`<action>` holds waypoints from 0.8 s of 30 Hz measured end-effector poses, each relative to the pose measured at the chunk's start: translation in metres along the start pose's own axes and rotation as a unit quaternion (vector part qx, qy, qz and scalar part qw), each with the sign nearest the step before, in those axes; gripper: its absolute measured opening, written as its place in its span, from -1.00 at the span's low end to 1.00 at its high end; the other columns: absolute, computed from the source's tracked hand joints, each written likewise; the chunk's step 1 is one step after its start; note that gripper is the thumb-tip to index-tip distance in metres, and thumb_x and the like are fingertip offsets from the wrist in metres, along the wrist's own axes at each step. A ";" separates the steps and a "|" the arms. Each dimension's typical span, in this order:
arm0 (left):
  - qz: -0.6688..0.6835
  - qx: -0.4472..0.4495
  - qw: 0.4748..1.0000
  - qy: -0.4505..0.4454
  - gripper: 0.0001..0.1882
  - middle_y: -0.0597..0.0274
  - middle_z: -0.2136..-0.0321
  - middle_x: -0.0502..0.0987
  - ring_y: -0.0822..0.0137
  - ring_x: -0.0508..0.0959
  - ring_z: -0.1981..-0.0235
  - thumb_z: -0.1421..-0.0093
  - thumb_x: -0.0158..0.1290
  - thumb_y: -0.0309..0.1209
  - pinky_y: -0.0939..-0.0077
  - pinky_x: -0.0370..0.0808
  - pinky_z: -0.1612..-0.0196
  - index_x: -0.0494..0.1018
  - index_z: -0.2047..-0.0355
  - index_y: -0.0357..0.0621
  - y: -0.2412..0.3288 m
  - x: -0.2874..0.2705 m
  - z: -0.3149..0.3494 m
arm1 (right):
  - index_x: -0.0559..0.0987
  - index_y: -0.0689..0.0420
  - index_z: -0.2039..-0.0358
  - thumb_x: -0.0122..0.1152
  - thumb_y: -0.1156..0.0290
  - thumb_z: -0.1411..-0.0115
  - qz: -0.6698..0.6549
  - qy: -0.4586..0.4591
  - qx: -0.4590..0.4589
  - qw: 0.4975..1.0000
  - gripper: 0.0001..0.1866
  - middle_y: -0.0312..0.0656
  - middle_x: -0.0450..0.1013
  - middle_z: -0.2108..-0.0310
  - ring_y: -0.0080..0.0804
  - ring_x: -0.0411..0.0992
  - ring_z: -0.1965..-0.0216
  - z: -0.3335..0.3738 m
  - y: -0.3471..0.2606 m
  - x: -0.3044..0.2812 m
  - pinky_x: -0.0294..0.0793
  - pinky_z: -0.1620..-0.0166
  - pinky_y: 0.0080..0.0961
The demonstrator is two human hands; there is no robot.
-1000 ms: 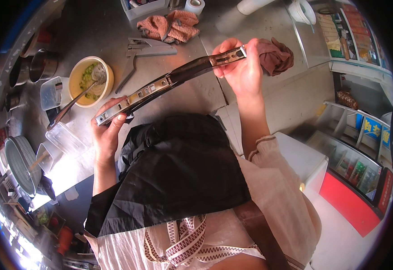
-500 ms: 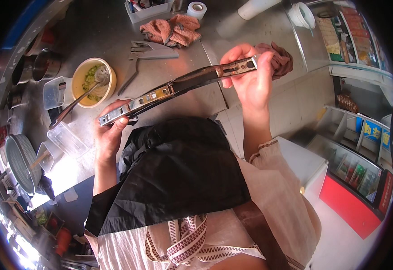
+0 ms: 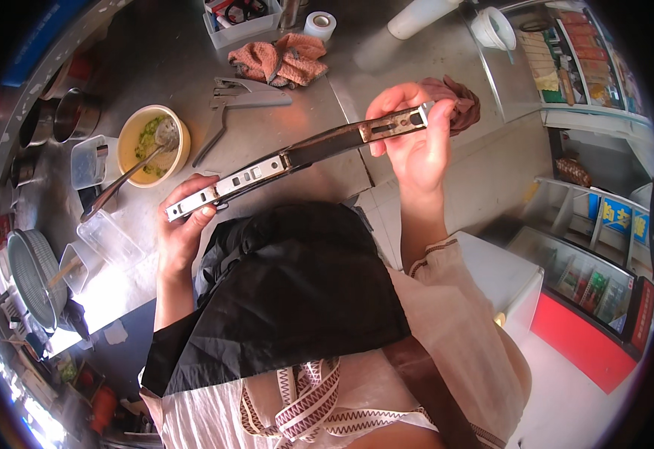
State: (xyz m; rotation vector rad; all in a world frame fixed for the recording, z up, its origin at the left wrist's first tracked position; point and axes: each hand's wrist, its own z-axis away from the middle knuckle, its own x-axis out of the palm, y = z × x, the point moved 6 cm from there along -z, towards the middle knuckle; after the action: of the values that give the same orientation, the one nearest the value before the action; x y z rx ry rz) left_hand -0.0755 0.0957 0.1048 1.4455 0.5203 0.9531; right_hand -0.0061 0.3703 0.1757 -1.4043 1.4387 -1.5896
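Both of my hands hold up a long, narrow slotted metal rail (image 3: 319, 147) above my lap, at the table's near edge. Its left section is shiny silver, its middle dark, and its right end stained brownish. My left hand (image 3: 182, 224) grips the silver end, thumb on the near side. My right hand (image 3: 417, 142) pinches the other end, which sits higher and farther away. Beyond the rail, a grey long-handled metal tool (image 3: 256, 96) lies on the metal table. A dark pink cloth (image 3: 463, 105) shows just behind my right fingers.
A cream bowl (image 3: 185, 142) of yellow-green food with a spoon stands left, near clear plastic containers (image 3: 110, 238) and a grey basket (image 3: 31, 277). An orange cloth (image 3: 282, 60), a tape roll (image 3: 320, 25) and a tool bin (image 3: 241, 30) lie farther back. A red-fronted freezer (image 3: 578, 337) stands right.
The rail has turned slightly, so its slotted face shows more fully. Both hands keep their hold at the two ends. The view has shifted a little.
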 end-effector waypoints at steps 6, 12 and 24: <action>0.002 0.002 1.000 -0.002 -0.55 0.26 0.36 0.40 0.44 0.36 0.33 0.03 0.21 -0.31 0.61 0.27 0.21 0.43 0.18 -0.33 0.000 0.001 -0.001 | 0.37 0.29 0.36 -0.32 -0.21 -0.20 0.004 -0.004 -0.006 1.000 -0.32 -0.10 0.40 0.51 -0.46 0.34 0.63 0.000 -0.002 0.000 0.35 0.57 -0.60; -0.019 0.000 1.000 -0.003 -0.57 0.27 0.36 0.40 0.44 0.36 0.32 0.04 0.21 -0.32 0.61 0.27 0.20 0.44 0.19 -0.33 -0.002 -0.002 -0.001 | 0.37 0.29 0.35 -0.33 -0.22 -0.20 0.005 -0.013 -0.014 1.000 -0.31 -0.11 0.40 0.50 -0.46 0.34 0.63 -0.001 -0.001 -0.002 0.36 0.57 -0.60; -0.330 -0.004 0.944 0.033 -0.68 0.12 0.35 0.52 0.31 0.51 0.29 0.04 0.17 -0.54 0.54 0.39 0.16 0.48 0.21 -0.25 0.002 -0.003 -0.006 | 0.42 0.23 0.28 -0.16 0.04 -0.27 -0.115 0.026 0.170 0.978 -0.56 -0.15 0.44 0.52 -0.44 0.42 0.59 -0.008 0.119 -0.053 0.37 0.51 -0.60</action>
State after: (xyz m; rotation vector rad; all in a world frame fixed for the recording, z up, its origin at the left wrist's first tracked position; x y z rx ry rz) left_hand -0.0827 0.0963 0.1055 1.1124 0.9729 0.4618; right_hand -0.0254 0.3907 0.0484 -1.3670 0.9963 -1.9237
